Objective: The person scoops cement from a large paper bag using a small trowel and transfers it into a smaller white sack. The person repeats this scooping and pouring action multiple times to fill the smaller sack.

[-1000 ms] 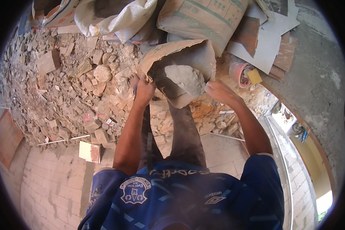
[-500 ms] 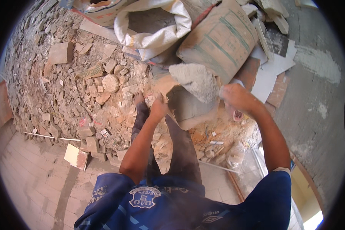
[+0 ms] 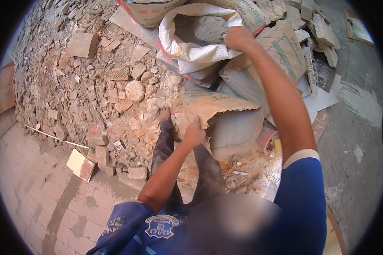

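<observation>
My left hand point(image 3: 194, 132) is closed on the torn rim of a brown paper bag point(image 3: 219, 102), whose wide mouth faces me. Grey powder point(image 3: 236, 129) lies inside it. My right arm reaches far forward. At its end my right hand point(image 3: 239, 39) is closed beside a heap of grey powder point(image 3: 210, 29), over the mouth of a white woven sack point(image 3: 206, 55) with a rolled rim. The heap seems to rest on a scooping tool in my right hand; the powder and my fingers hide the tool, so its exact kind cannot be told.
A full paper bag point(image 3: 281, 55) leans right of the white sack, and another sack point(image 3: 151, 12) stands left of it. Rubble point(image 3: 110, 85) covers the ground leftward. A pinkish-red round object point(image 3: 266, 140) sits beside the open bag. Broken slabs point(image 3: 325, 36) lie at the far right.
My right hand has carried the powder heap forward and up from the brown bag to the white sack's mouth. My left hand keeps its hold on the bag; the view has shifted.
</observation>
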The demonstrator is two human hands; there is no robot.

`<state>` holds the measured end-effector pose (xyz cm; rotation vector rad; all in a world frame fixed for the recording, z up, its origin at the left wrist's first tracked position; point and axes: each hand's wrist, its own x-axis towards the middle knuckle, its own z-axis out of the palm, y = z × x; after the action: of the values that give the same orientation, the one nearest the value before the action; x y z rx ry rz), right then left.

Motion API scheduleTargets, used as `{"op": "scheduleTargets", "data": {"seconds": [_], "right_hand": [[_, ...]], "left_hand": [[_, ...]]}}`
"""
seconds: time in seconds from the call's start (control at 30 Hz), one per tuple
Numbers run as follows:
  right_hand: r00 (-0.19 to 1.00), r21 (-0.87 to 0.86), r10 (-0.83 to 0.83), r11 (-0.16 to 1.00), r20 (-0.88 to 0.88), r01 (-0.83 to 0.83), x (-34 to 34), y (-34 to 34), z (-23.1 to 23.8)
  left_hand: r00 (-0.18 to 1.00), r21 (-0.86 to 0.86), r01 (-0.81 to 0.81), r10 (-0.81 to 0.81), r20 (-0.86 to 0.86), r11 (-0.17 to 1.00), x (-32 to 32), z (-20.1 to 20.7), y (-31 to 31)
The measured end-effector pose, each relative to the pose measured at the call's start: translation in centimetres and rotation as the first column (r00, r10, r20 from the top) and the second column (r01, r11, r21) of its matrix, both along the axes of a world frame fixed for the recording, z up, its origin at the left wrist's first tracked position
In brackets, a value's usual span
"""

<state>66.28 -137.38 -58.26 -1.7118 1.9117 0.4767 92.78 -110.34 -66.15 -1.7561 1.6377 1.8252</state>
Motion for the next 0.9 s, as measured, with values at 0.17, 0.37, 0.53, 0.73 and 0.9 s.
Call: {"op": "scheduleTargets", "data": {"seconds": [0.17,0.37,0.53,0.73,0.9], "right_hand": [[0.968,-0.250,-0.246,0.941,-0.052,0.226,3.2,2.2,-2.2],[0.945,-0.323,-0.326,0.896,-0.006,0.307,0.6,13.0,3.5],[0.711,0.099,-0.654,0.750,0.259,0.654,0.1,29.4,14.1],[0.785,0.334,-0.619,0.743,0.016,0.580,2.2,41.0,7.7],[0.782,0.185,-0.622,0.774,0.042,0.606,1.8,34.7,-3.1]], "left_hand": [[1.000,-0.002,0.011,-0.011,0.002,1.000,0.1,-0.2,0.2],[0.999,-0.130,0.005,-0.011,-0.044,0.992,0.8,-2.0,1.3],[0.995,-0.090,-0.067,0.060,-0.085,0.994,0.9,-2.8,1.1],[0.995,-0.029,0.097,-0.096,0.021,0.995,-0.9,2.0,-1.2],[0.983,0.054,-0.117,0.123,-0.134,0.992,1.5,-2.7,1.0]]}}
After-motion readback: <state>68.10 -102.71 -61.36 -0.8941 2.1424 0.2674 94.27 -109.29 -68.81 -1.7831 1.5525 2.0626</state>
